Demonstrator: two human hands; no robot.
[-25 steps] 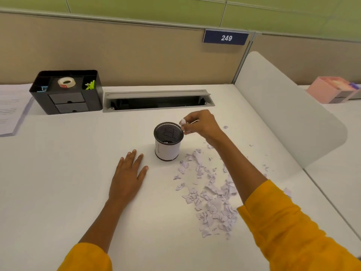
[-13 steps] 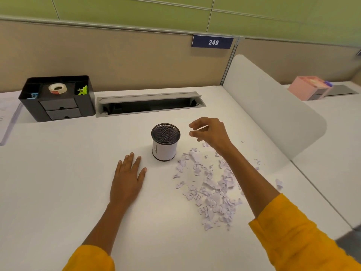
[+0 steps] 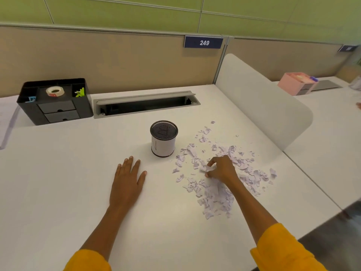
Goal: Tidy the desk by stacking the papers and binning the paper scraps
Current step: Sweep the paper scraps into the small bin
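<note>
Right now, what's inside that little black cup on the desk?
Looking down into the cup, only its dark mesh shows, with the paper label showing through. No scraps are visible inside; the very bottom is too dim to tell.

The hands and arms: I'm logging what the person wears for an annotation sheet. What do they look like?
Both hands, left hand and right hand, are bare: no gloves, rings or watch visible. The forearms are uncovered too. Mustard-yellow sleeves, the left sleeve and right sleeve, are pushed up toward the elbows; the fabric is plain, with no markings.
</note>
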